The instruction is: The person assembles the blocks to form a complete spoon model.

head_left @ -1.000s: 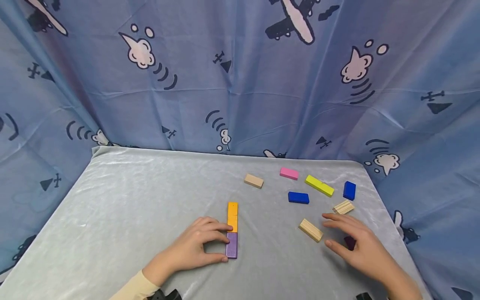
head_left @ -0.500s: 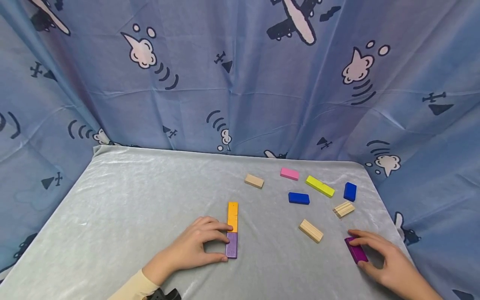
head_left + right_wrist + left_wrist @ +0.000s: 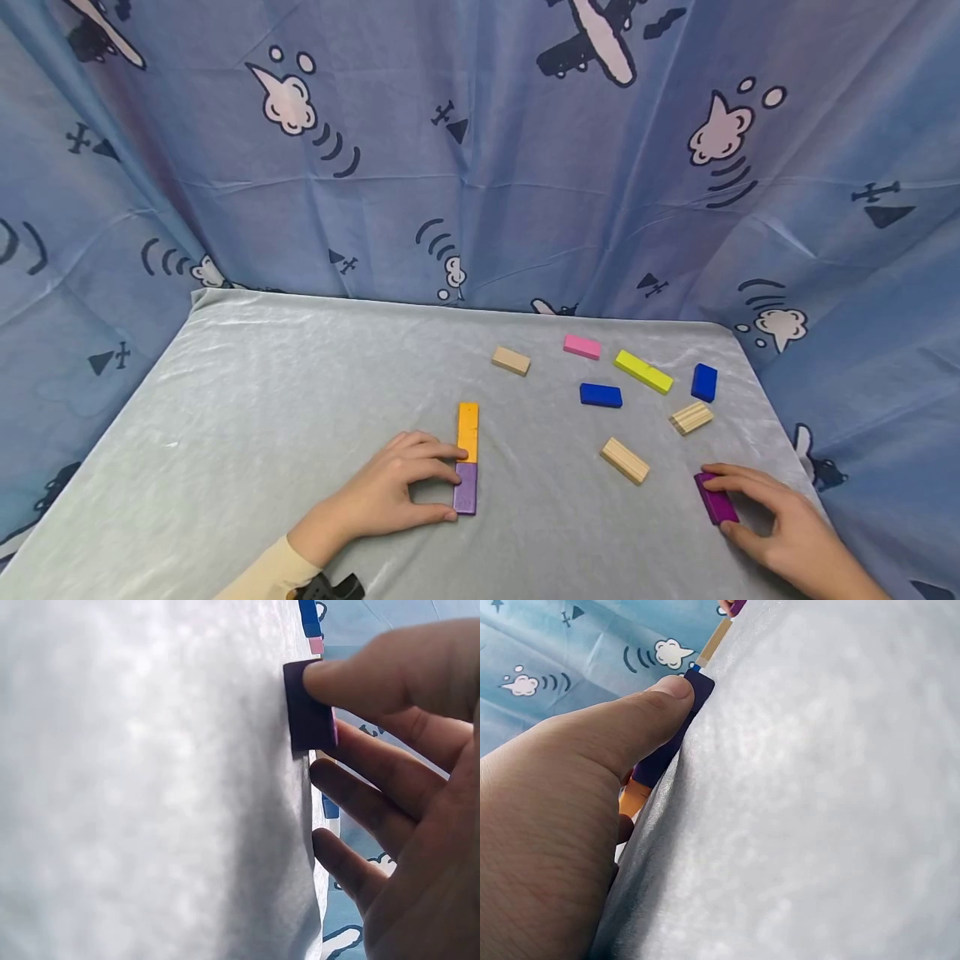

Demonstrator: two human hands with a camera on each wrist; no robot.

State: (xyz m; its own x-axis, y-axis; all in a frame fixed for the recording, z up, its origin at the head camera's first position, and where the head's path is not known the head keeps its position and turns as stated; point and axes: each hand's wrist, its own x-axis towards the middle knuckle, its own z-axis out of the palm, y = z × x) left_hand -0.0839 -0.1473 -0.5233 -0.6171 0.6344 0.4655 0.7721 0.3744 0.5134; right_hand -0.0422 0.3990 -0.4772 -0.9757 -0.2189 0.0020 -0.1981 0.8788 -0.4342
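Note:
An orange block [image 3: 468, 432] and a purple block [image 3: 465, 489] lie end to end on the cloth. My left hand [image 3: 393, 483] holds the purple one from its left side, the thumb at its near end and a fingertip touching the orange block. In the left wrist view the thumb [image 3: 671, 688] presses the purple block's end. At the right, a magenta block [image 3: 716, 500] is pinched between the thumb and fingers of my right hand [image 3: 783, 521]. The right wrist view shows that magenta block [image 3: 309, 709] as a dark shape under the thumb, other fingers spread below.
Toward the back right lie a pink block [image 3: 582, 347], a yellow-green block [image 3: 643, 372], and two blue blocks, one left [image 3: 601, 395] and one right [image 3: 704, 382]. Plain wooden blocks lie at the back [image 3: 511, 361], centre right [image 3: 625, 461] and right [image 3: 691, 417]. A patterned curtain [image 3: 390, 150] hangs behind.
My right hand has moved right and toward me, away from the plain wooden block, and has taken hold of the magenta block. The left hand stays in place.

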